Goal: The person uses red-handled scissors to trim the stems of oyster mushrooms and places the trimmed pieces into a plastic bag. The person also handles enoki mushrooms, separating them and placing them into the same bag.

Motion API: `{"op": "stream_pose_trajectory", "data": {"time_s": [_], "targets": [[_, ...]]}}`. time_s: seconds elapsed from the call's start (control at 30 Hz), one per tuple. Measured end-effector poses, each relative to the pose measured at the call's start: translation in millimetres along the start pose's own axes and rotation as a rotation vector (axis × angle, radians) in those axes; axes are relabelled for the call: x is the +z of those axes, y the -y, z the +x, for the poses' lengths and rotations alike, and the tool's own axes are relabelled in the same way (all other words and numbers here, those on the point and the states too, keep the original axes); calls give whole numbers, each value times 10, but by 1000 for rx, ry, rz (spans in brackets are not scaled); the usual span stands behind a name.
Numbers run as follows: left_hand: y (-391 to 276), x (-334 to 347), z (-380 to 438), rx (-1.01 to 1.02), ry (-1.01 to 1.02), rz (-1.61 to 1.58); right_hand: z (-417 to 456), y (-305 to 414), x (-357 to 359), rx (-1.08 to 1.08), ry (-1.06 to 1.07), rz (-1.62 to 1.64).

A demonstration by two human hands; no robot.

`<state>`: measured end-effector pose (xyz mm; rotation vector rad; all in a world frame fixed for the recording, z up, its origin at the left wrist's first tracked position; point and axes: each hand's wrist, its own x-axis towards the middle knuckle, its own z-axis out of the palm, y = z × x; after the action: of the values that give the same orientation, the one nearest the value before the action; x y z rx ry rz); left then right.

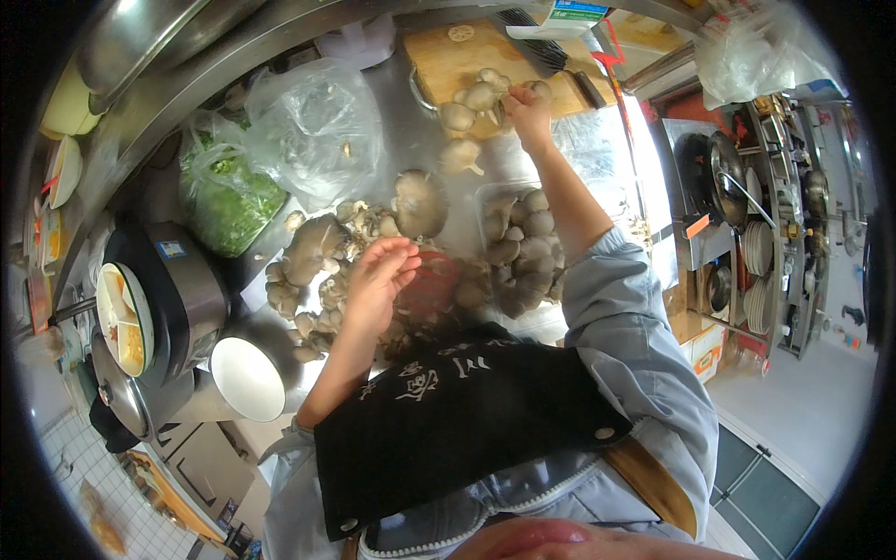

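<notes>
My right hand (pixel 526 117) is over the wooden cutting board (pixel 437 59), its fingers closed on an oyster mushroom (pixel 500 106) at the edge of a small cluster (pixel 480 96). A single oyster mushroom (pixel 460 155) lies on the steel worktop just below the board. Hovering above a loose heap of oyster mushrooms (pixel 329 294), my left hand (pixel 381 276) is empty, with its fingers loosely bent and apart. One large cap (pixel 420 203) stands out beyond its fingertips. More oyster mushrooms (pixel 525 245) fill a clear plastic tub (pixel 483 203) near my right forearm. A blurred red round thing (pixel 428 283) shows beside my left hand.
A knife with a dark handle (pixel 588 89) lies at the board's right side. Clear plastic bags (pixel 318 133) and a bag of green leaves (pixel 227 189) sit at the upper left. Left of the heap are a rice cooker (pixel 189 280), a divided plate (pixel 126 318) and a white bowl (pixel 248 378).
</notes>
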<state>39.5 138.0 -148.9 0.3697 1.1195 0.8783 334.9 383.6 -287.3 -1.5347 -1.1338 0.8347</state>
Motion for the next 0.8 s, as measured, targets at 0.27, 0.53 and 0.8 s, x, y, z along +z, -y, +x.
{"op": "stream_pose_trajectory", "data": {"time_s": [0.27,0.53,0.8], "targets": [[0,-233,-90,100,-54,-97,-626,424,-8,-173,23,-156],[136,-1141,-440,395,-366,-384,-2029,861,182,-387,401,-360],[507,-1679,-870,443,-543,-483,-2648,1003,480,-581,698,-446]]}}
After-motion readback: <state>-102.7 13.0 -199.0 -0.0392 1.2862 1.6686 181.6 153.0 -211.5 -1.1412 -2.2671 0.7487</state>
